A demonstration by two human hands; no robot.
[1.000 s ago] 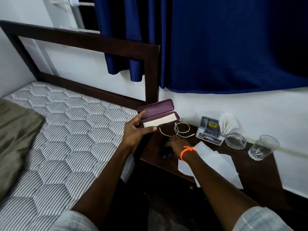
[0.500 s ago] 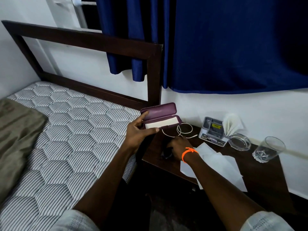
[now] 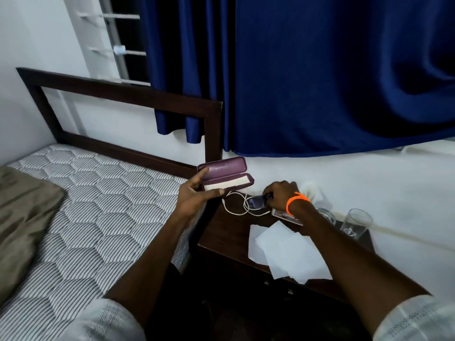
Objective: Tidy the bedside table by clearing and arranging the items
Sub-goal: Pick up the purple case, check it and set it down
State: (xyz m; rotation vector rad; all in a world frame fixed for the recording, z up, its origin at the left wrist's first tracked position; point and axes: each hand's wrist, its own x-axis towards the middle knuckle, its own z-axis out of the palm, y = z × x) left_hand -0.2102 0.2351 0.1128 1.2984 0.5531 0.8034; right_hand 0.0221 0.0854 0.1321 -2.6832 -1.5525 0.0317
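Note:
My left hand (image 3: 197, 195) holds an open purple glasses case (image 3: 222, 169) with a white cloth inside, above the left rear corner of the dark wooden bedside table (image 3: 229, 233). My right hand (image 3: 280, 195), with an orange wristband, grips a pair of dark glasses (image 3: 258, 202) just right of the case, over a coiled white cable (image 3: 235, 205). White sheets of paper (image 3: 283, 252) lie at the table's front edge.
A small printed box (image 3: 283, 215) lies partly under my right wrist. A glass ashtray (image 3: 326, 214), a clear tumbler (image 3: 357, 222) and a white tissue (image 3: 314, 190) stand at the back right. The mattress (image 3: 86, 205) borders the table's left side; a blue curtain (image 3: 320, 82) hangs behind.
My right hand has picked the glasses up from the table's front and carried them back and up toward the case. The left hand keeps holding the open case.

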